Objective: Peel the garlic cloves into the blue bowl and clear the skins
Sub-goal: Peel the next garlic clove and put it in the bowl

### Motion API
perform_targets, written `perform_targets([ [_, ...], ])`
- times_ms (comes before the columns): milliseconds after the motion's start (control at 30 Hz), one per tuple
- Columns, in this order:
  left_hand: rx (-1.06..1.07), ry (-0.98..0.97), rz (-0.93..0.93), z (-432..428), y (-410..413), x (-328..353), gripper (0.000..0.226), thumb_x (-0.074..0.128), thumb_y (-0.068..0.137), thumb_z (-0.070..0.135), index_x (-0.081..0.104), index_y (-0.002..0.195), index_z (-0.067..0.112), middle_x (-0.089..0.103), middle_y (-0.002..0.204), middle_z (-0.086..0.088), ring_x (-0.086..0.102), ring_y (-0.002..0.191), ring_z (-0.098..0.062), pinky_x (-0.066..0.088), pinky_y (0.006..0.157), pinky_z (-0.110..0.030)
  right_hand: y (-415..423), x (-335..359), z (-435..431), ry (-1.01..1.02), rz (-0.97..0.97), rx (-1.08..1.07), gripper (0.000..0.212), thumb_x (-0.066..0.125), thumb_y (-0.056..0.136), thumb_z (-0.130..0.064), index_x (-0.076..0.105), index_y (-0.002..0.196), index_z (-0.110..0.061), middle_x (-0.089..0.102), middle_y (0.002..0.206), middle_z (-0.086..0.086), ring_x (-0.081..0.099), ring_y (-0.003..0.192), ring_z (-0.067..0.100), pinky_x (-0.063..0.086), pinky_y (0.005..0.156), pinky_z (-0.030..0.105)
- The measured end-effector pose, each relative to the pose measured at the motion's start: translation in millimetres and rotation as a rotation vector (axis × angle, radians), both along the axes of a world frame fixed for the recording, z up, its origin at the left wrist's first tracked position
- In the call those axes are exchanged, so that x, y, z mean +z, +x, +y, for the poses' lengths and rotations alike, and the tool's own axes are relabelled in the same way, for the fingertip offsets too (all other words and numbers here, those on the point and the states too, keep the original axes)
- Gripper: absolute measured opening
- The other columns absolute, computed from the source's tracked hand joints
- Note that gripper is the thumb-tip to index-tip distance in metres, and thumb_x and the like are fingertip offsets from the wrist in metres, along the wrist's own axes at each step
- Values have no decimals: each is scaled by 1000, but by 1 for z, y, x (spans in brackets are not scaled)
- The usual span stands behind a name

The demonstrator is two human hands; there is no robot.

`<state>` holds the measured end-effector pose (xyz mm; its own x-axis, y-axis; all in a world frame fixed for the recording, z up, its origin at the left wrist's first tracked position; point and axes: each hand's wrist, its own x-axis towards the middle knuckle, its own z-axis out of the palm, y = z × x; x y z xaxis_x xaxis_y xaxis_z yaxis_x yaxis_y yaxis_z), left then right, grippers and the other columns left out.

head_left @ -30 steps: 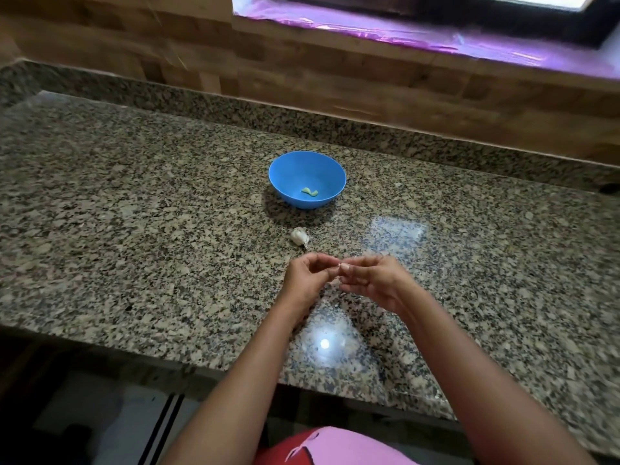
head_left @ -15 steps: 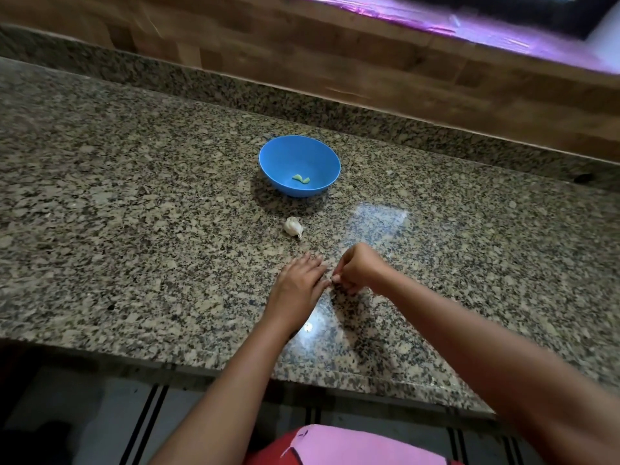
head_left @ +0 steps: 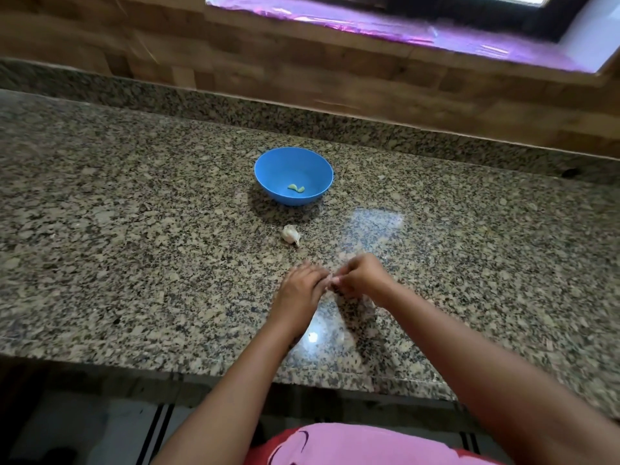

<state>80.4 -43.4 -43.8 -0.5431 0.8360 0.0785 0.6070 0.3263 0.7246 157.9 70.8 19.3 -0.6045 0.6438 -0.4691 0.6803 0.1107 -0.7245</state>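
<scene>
1. My left hand and right hand meet fingertip to fingertip just above the bench, near its front edge.
2. The right hand's fingers are curled and pinch a small pale bit, which I take to be the clove being peeled. The left hand's fingers reach across to the same spot, but the blur hides whether they grip it or only touch it.
3. The blue bowl stands straight ahead of the hands, well apart from them, with two pale green peeled pieces lying in its bottom.
4. Between the bowl and the hands, closer to the bowl, a white unpeeled garlic piece lies on the bench. Its long axis runs from far-left to near-right, with the pointed tip aimed back toward the hands.
5. That piece sits almost directly ahead of the left hand, so I judge the left hand the nearer one for picking it up.
6. The clove in hand would have to travel forward over that piece to reach the bowl, so I would lift it clear first.
</scene>
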Motion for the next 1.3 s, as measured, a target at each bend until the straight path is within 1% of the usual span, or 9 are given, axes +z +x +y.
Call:
perform_targets([
  [133,-33,25,-287,7,4,17,23,43,98,31,58,104,16,60,100,0,56,94,-16,49,78,-27,26,0,-3,-545,405,-325,17,60,78,7,62,94,10,67,86,20,66,68,23,57,65,30],
  [200,-72,21,-334,10,1,26,20,41,99,31,53,96,15,60,86,-2,55,77,-16,44,63,-26,29,4,-5,-622,504,-338,23,64,69,2,62,90,9,67,83,17,66,65,19,57,63,28],
  [400,-188,34,-433,17,1,45,24,33,99,41,45,82,30,51,75,9,48,66,-8,42,62,-28,36,22,8,-611,411,-173,9,60,79,-3,61,83,5,62,75,10,60,62,17,58,64,31],
  [633,-214,81,-516,22,-2,62,25,38,99,35,52,83,24,50,70,8,50,54,-7,52,55,-36,34,39,9,-402,322,79,10,53,90,-10,56,85,-2,53,74,3,53,62,11,54,69,30],
  [867,-122,188,-1194,27,0,71,28,40,99,27,52,81,8,32,47,6,28,35,-6,29,32,-18,28,34,-11,397,236,141,14,44,92,-1,56,84,-3,50,75,0,46,66,12,39,51,14],
  [933,-141,199,-1147,26,0,71,28,39,100,26,51,80,10,34,46,7,30,36,-6,32,34,-18,28,33,-12,203,321,51,17,45,94,-4,55,80,-3,50,72,2,45,63,12,41,53,14],
  [1067,-181,204,-800,24,0,72,24,41,99,22,50,78,14,46,47,10,36,39,-2,33,35,-18,29,41,-12,-618,563,-132,26,42,95,-3,51,72,-4,44,63,4,41,54,12,48,50,24],
  [1233,-96,213,-1147,30,-3,70,32,39,100,27,49,74,13,32,43,8,23,32,-5,22,27,-16,28,33,-16,418,327,119,18,45,91,1,53,76,-6,47,70,-2,40,61,5,38,54,14],
  [1300,-108,181,-1228,28,-2,69,33,39,100,28,51,75,11,32,45,6,25,31,-6,23,27,-16,27,24,-17,441,322,114,19,45,91,1,52,75,-6,46,69,-2,39,60,4,37,55,14],
])
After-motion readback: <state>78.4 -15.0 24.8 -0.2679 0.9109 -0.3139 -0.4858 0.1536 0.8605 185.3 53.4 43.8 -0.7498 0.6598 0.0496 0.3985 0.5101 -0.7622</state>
